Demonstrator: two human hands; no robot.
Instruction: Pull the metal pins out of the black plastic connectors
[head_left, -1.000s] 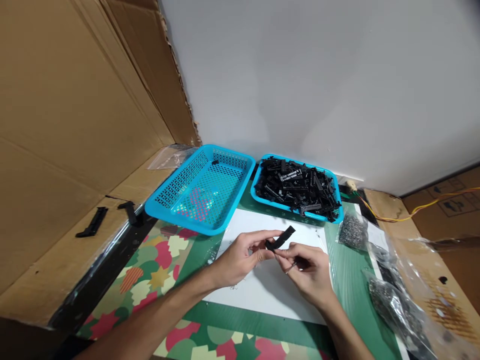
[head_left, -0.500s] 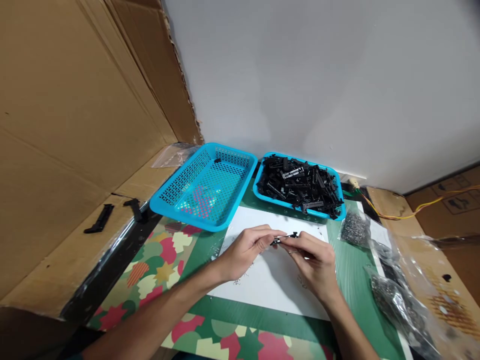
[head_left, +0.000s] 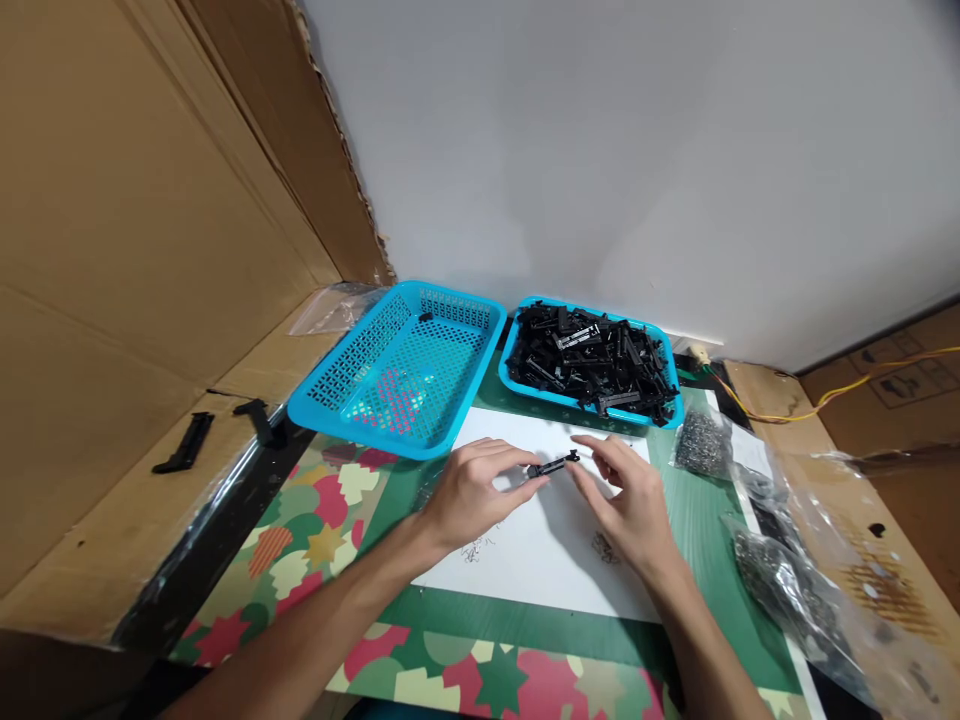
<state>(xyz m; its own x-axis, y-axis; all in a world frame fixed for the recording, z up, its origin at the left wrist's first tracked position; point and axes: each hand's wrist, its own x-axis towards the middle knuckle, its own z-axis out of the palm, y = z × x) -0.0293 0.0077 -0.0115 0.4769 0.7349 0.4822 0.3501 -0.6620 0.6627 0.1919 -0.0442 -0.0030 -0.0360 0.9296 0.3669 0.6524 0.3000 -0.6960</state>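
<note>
A small, narrow black plastic part [head_left: 553, 466] is pinched at its left end between the thumb and fingers of my left hand [head_left: 480, 488]. Close by its right end is my right hand [head_left: 624, 490], thumb and forefinger apart; the thumb tip is at or very near the part, and I cannot tell whether it touches. Under both hands lies a white sheet [head_left: 525, 585]. Small piles of thin metal pieces rest on it, one pile [head_left: 472, 550] by my left wrist and another pile [head_left: 604, 546] by my right hand.
Behind the sheet stand a blue basket [head_left: 300, 408] with one small black piece inside and a blue tray [head_left: 517, 385] heaped with black parts. Two black parts [head_left: 187, 440] lie on cardboard at left. Plastic bags of small metal pieces [head_left: 705, 445] lie at right.
My right hand has loosened from the black part and its fingers have spread. My left hand keeps hold, and more of the part shows now. The view has shifted slightly.
</note>
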